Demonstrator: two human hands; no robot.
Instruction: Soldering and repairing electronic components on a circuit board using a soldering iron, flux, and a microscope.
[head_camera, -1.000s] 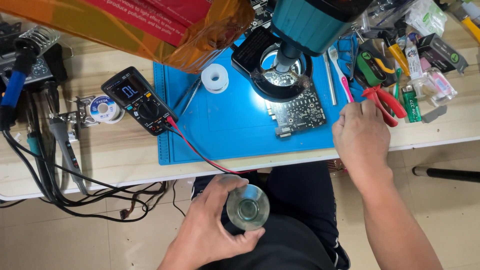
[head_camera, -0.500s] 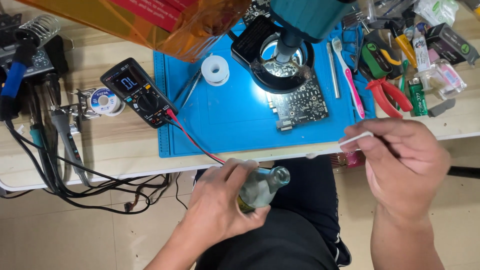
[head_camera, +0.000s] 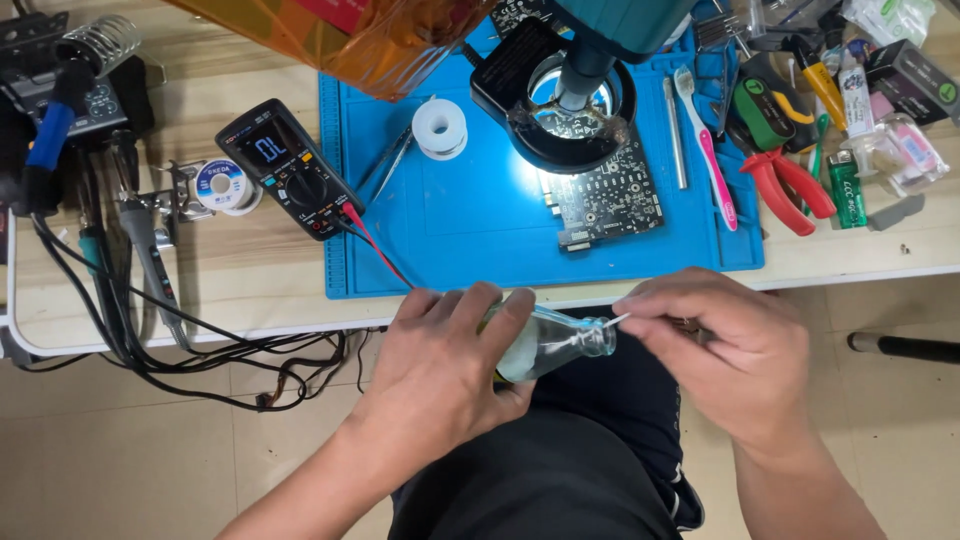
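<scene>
Below the blue mat (head_camera: 480, 240), left hand (head_camera: 440, 365) grips a clear glass bottle (head_camera: 555, 342); right hand (head_camera: 735, 355) pinches a thin white swab (head_camera: 612, 322).

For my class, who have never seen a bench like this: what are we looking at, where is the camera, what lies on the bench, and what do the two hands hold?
The camera sits on the person's head and looks down over their lap at a workbench. The left hand grips a small clear glass bottle, tilted sideways. The right hand pinches a thin white stick at the bottle's mouth. On the bench lies a blue mat with a circuit board, a lit ring lamp, a white spool and a pink toothbrush. A black meter lies beside the mat, red pliers to the right.
</scene>
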